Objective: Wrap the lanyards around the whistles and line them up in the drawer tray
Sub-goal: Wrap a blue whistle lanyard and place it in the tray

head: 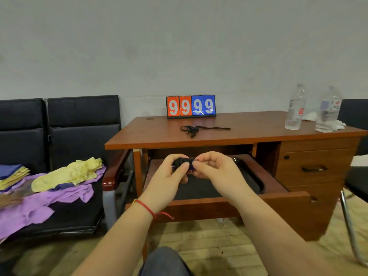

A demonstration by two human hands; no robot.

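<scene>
I am seeing both grips grasping one whistle (182,163) over the open drawer tray (256,182): the left hand (169,176) cupping it, the right hand (213,172) pinching its end. Fingers are hiding most of it. Another lanyard (201,129) is lying on the surface (249,130).

Desk (249,134), centre frame: reddish-brown wood grain; drawer tray (201,188) black; scoreboard (191,106) upper centre shows white 9s, two on orange-red, two on blue. Whistle (182,163) purple under a black lanyard wrap; loose lanyard (205,128) on the desk black; red string bracelet (146,208) at lower centre. Left of frame: lilac cloth (39,208), pale yellow cloth (69,176), black seats (83,120); bottles (294,108) at right clear, one with a red-and-white label.
</scene>
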